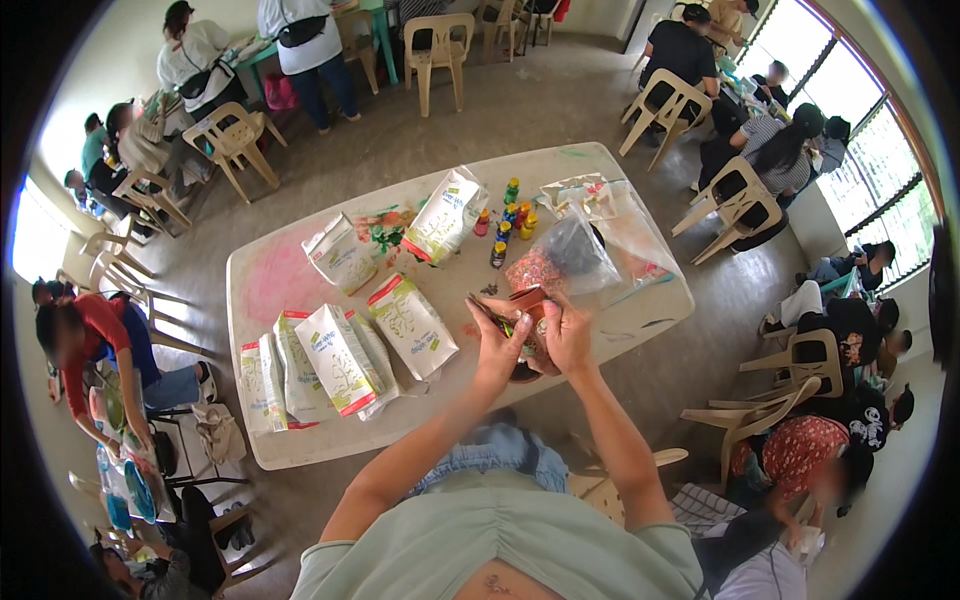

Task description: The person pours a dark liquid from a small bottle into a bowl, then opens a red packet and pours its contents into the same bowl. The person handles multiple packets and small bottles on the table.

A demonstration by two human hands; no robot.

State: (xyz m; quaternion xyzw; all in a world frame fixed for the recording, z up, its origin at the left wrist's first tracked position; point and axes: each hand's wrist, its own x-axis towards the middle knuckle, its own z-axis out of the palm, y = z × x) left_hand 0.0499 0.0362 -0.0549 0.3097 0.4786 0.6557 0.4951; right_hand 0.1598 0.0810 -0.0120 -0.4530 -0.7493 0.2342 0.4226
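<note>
Over the near edge of a paint-stained table [480,309], my left hand [501,343] and my right hand [568,334] hold a small terracotta-coloured pot [529,298] between them. Its side is partly hidden by my fingers, with colourful decoration showing. A dark round thing lies just below my hands, mostly covered. Beyond the pot is a clear plastic bag [574,255] with small pinkish-orange bits [534,271] and something dark inside. Several small paint bottles [503,231] with coloured caps stand farther back, left of the bag.
White and green Ever-Whip cartons [412,326] lie and stand across the table's left and middle. A clear plastic sheet [637,247] covers part of its right side. Beige plastic chairs [437,56] and people at other tables surround it. A chair [600,495] is close beside me.
</note>
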